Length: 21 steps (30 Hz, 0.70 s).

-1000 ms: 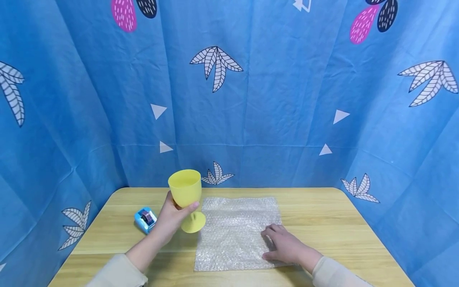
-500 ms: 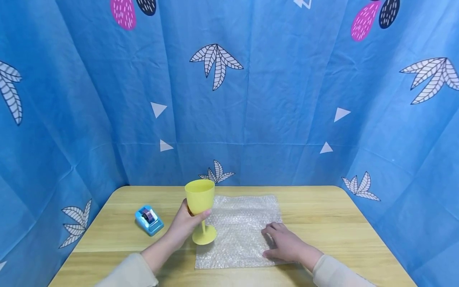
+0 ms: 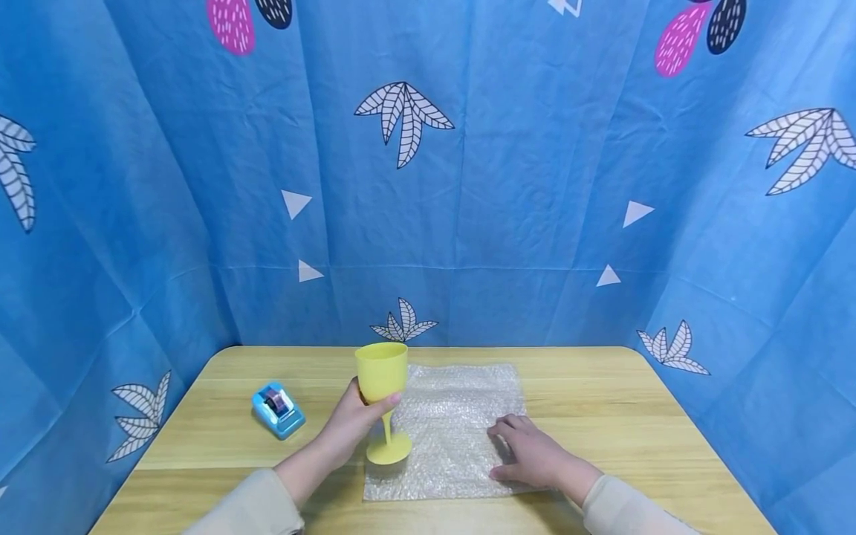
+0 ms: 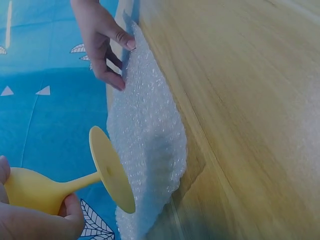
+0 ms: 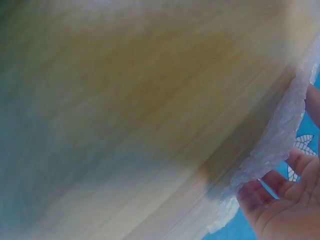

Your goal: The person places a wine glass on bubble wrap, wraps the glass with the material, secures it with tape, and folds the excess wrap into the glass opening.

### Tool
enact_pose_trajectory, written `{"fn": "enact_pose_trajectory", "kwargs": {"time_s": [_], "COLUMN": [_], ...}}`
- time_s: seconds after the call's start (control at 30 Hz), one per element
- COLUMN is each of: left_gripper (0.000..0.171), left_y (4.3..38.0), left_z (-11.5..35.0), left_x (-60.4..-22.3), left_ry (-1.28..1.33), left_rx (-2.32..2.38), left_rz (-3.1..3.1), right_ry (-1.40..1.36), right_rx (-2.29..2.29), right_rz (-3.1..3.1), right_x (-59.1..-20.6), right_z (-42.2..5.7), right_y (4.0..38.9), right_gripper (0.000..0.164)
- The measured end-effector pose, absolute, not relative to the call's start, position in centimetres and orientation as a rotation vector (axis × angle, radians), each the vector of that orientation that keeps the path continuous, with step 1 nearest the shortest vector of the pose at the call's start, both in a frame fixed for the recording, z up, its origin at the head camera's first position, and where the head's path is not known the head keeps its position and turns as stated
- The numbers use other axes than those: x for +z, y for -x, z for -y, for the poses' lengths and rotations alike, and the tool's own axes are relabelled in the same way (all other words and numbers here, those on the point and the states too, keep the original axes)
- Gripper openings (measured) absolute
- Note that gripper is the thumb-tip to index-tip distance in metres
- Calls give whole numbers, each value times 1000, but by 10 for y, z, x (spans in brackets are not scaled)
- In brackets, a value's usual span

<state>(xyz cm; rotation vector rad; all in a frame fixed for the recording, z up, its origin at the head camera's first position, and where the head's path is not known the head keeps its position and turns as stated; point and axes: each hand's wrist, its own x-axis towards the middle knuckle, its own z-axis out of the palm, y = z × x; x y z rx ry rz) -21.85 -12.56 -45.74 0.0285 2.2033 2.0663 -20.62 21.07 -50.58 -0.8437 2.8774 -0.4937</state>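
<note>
My left hand (image 3: 353, 422) grips a yellow goblet (image 3: 381, 371) round the lower bowl, fingers behind it and thumb across the front. The goblet stands nearly upright, its foot over the left part of a clear bubble wrap sheet (image 3: 448, 464). In the left wrist view, the goblet's round foot (image 4: 111, 170) shows a gap from the sheet. My right hand (image 3: 528, 455) rests on the sheet's right side with relaxed, slightly bent fingers. Its fingertips touch the bubble wrap (image 5: 275, 142) in the right wrist view.
A blue tape dispenser (image 3: 279, 411) sits on the wooden table (image 3: 588, 386), left of the goblet. Behind the table and on both sides hangs a blue patterned curtain (image 3: 528, 186).
My left hand has carried the goblet rightward and lower, from beside the bubble wrap to over its left part. The tape dispenser has come fully into view. My right hand has stayed put.
</note>
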Motion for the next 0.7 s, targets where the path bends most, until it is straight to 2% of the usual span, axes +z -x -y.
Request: {"fn": "enact_pose_trajectory", "kwargs": {"time_s": [0.27,0.47,0.7], "left_gripper": [72,74,64], "left_y": [222,224,229], "left_z": [123,122,121], "left_x": [-462,-464,-470], "left_ry": [0,46,79], "left_rx": [2067,2040,1999], "left_rz": [-2131,-2090,-2028], "right_ry": [854,846,840], "right_rx": [-493,-489,-490], "right_rz": [-2887,-2882,-2889], "right_x": [-507,-506,-506], "right_z": [-210,-210,-210], "right_y": [207,206,206], "right_gripper": [68,68,68]}}
